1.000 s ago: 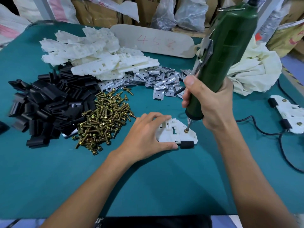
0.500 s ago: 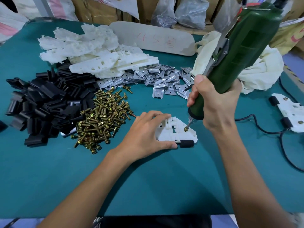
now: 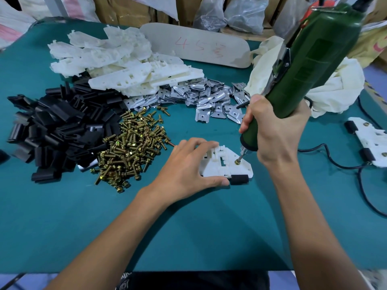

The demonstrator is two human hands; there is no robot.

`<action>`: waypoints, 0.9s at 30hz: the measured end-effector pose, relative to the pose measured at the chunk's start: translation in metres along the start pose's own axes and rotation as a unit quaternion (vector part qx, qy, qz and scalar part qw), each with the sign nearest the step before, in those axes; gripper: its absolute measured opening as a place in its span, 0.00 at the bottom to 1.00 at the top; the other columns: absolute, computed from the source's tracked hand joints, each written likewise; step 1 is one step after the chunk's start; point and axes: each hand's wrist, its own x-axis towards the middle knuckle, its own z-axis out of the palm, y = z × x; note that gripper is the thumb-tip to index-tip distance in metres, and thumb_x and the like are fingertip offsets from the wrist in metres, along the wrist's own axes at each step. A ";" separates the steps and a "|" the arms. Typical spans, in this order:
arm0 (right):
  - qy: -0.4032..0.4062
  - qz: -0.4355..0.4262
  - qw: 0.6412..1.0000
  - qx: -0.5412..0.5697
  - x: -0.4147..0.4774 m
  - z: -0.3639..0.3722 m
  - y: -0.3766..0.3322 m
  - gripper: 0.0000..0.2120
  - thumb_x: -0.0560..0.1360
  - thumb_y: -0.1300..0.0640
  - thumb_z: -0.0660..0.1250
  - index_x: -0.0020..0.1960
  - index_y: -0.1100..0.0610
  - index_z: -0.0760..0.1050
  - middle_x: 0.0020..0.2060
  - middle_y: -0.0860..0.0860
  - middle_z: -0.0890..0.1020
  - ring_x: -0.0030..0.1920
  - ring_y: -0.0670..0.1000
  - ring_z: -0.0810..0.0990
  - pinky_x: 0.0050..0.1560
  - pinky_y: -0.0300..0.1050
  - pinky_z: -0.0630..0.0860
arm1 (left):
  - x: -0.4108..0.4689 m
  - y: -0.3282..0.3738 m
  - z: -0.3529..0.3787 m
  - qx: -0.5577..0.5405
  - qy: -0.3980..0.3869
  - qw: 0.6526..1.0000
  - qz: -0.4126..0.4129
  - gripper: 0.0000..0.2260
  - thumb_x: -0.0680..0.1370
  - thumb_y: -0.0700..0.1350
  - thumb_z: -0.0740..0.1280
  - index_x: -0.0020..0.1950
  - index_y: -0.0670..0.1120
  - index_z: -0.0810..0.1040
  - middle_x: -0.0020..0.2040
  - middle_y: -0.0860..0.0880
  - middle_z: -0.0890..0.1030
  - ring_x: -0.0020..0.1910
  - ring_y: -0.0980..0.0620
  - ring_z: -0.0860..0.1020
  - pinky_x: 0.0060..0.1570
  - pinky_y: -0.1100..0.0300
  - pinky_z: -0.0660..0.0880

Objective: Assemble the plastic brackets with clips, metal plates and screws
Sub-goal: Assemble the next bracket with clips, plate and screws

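Observation:
A white plastic bracket [image 3: 240, 167] lies flat on the green table, a black clip [image 3: 239, 179] fitted at its near right corner. My left hand [image 3: 184, 170] presses down on the bracket's left half, fingers spread over it. My right hand [image 3: 274, 130] grips a green electric screwdriver [image 3: 310, 65], tilted to the upper right. Its bit rests on a brass screw [image 3: 237, 162] in the bracket's right side. Loose stock lies behind: brass screws [image 3: 129, 147], black clips [image 3: 54, 126], white brackets [image 3: 125, 65] and metal plates [image 3: 207, 97].
A finished bracket [image 3: 370, 141] with black clips lies at the right edge beside a black cable [image 3: 335, 162]. A crumpled cream cloth [image 3: 335, 91] sits behind my right hand. A beige board [image 3: 196, 45] with red writing stands at the back, with bags and boxes beyond.
The screwdriver has leaned further to the upper right while its bit stays on the screw. My left hand has kept its hold on the bracket.

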 end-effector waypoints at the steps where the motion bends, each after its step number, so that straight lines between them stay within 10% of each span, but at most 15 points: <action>1: 0.003 0.002 1.000 -0.001 0.001 0.000 0.000 0.12 0.71 0.57 0.70 0.40 0.66 0.72 0.25 0.50 0.74 0.22 0.55 0.71 0.28 0.44 0.73 | 0.000 0.000 0.000 0.007 0.000 1.000 -0.001 0.43 0.66 0.76 0.65 0.77 0.57 0.65 0.64 0.57 0.70 0.60 0.55 0.65 0.66 0.58 0.63; 16: 0.009 0.039 0.998 0.052 0.000 0.007 -0.015 0.16 0.66 0.38 0.80 0.38 0.46 0.79 0.26 0.48 0.76 0.24 0.51 0.74 0.28 0.43 0.74 | -0.001 0.003 -0.002 0.026 0.008 1.000 -0.012 0.42 0.64 0.80 0.56 0.74 0.60 0.66 0.52 0.56 0.62 0.52 0.54 0.61 0.56 0.61 0.62; 27: -0.029 0.040 0.997 0.053 -0.007 -0.001 -0.026 0.15 0.68 0.39 0.79 0.39 0.48 0.79 0.26 0.50 0.76 0.25 0.53 0.74 0.29 0.46 0.75 | 0.011 0.020 -0.017 -0.036 -0.072 0.994 -0.076 0.38 0.64 0.67 0.77 0.66 0.53 0.67 0.57 0.59 0.69 0.60 0.55 0.64 0.58 0.60 0.65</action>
